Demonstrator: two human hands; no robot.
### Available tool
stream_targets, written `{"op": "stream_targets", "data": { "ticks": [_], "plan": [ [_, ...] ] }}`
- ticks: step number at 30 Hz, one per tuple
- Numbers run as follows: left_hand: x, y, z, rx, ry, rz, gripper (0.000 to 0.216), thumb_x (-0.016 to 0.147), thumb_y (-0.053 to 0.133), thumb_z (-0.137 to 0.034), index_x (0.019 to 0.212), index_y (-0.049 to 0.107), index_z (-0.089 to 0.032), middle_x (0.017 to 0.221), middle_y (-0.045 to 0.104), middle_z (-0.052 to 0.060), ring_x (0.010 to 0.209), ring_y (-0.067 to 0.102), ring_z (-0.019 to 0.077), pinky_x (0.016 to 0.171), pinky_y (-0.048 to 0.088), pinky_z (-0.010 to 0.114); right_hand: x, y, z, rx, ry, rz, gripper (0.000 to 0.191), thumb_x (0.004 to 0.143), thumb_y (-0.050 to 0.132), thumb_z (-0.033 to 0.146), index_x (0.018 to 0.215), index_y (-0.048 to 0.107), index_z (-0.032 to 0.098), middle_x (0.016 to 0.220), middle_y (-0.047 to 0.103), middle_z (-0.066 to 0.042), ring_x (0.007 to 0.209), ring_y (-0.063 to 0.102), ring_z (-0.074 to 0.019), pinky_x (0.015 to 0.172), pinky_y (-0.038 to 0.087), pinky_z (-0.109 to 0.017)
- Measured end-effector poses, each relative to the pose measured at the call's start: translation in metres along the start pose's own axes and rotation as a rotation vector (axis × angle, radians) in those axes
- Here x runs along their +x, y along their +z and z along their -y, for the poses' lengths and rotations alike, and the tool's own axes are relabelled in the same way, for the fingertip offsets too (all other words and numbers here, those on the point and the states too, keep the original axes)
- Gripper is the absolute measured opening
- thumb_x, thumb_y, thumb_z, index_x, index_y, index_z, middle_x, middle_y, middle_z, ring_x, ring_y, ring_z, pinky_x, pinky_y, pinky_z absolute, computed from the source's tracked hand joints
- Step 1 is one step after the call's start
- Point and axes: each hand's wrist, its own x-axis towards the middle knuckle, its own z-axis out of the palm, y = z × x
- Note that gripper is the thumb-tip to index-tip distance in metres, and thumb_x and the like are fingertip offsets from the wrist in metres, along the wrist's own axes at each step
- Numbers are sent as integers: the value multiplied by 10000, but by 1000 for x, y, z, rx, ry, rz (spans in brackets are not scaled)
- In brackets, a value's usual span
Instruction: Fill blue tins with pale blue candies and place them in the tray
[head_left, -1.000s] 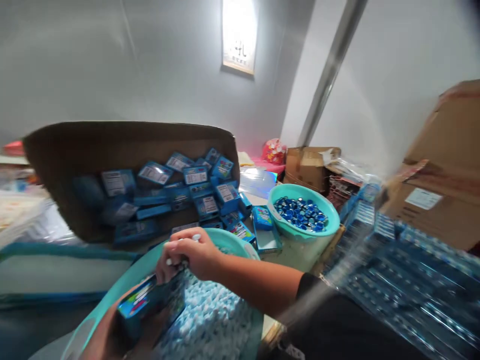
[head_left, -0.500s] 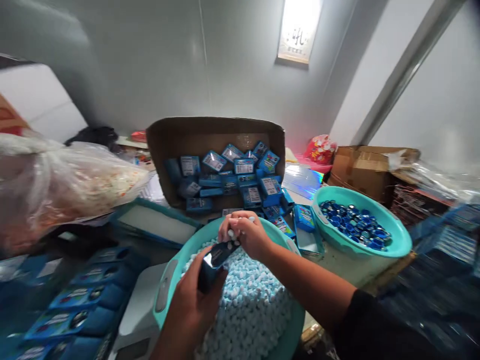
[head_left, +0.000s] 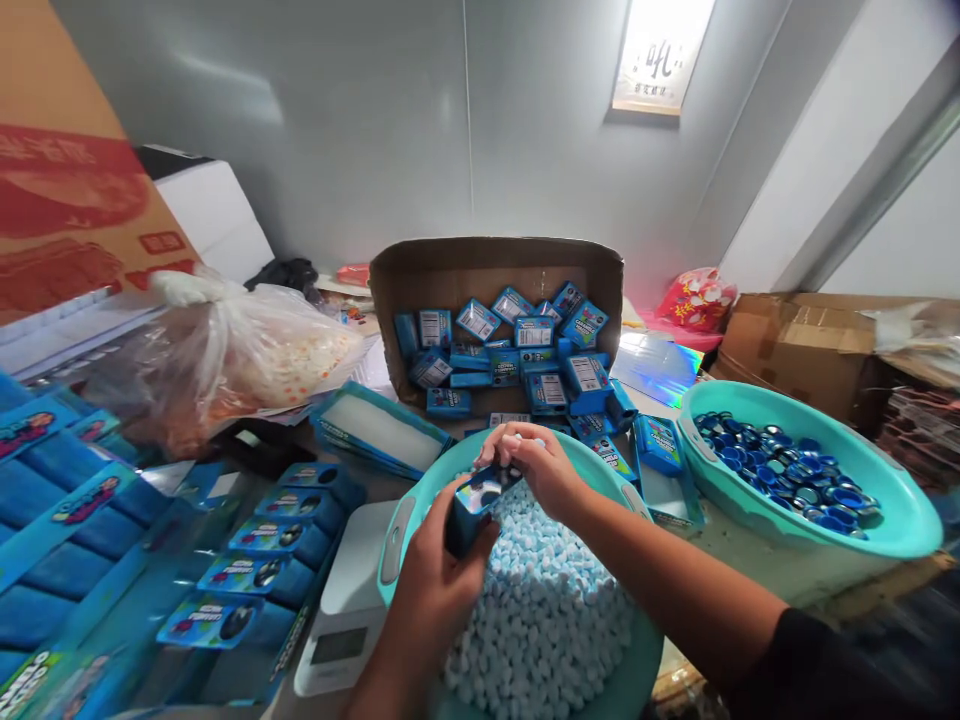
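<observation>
My left hand (head_left: 435, 590) is wrapped round a small blue box (head_left: 471, 510), held upright over a teal basin (head_left: 397, 535) heaped with pale blue and white pellets (head_left: 544, 620). My right hand (head_left: 536, 465) is curled at the box's open top, fingertips pinched at its flap; whether it holds pellets is hidden. Both hands hover just above the pellet heap, near the basin's far rim.
A second teal basin (head_left: 892, 530) of dark blue caps (head_left: 780, 475) stands to the right. Behind, a tipped cardboard carton (head_left: 495, 265) spills several small blue boxes. A white scale (head_left: 345, 620), blue packs (head_left: 247, 570), a plastic bag (head_left: 240, 360) lie left; brown cartons (head_left: 810, 345) right.
The view has swung left, bringing in the bag, scale and blue packs. My hands stay on the small box over the pellets; the box now stands more upright.
</observation>
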Motion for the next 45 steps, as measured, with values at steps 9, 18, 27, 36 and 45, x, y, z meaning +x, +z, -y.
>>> {"op": "stream_targets", "data": {
  "ticks": [9,18,27,36,45],
  "plan": [
    [1,0,2,67,31,-77,471,821,692,-435,1235,613,-223,1115,724,69,1011,704,256,903,568,362,-3,-1,-7,-169,32,87,625,985,355,656,913,733,165,1001,723,-104,1014,636,-257,958,434,-389],
    [4,3,12,-13,29,-223,494,824,701,-444,1268,605,-250,1198,706,85,1107,679,271,1003,527,414,-1,-2,-11,-283,94,19,373,880,655,432,1157,655,183,1124,720,-90,1059,648,-223,940,494,-377],
    [3,3,6,0,-28,-242,465,814,706,-401,1237,625,-227,1161,718,86,1087,685,270,969,538,385,1,-10,-3,-777,-122,-44,154,872,696,283,794,779,178,801,631,-40,712,585,-148,634,463,-277],
    [0,2,-4,40,52,-190,421,830,696,-255,1242,615,-252,1201,704,49,1138,659,223,991,522,346,-5,-8,3,-868,-163,17,113,879,704,274,832,777,202,792,659,-19,658,553,-139,600,433,-278],
    [-3,2,-6,-31,80,-275,416,827,703,-264,1232,614,-231,1185,696,69,1105,664,238,1003,521,382,-7,-5,11,-587,-86,-15,536,1029,375,540,930,784,210,1179,680,-95,1083,617,-249,852,497,-357]
  ]
}}
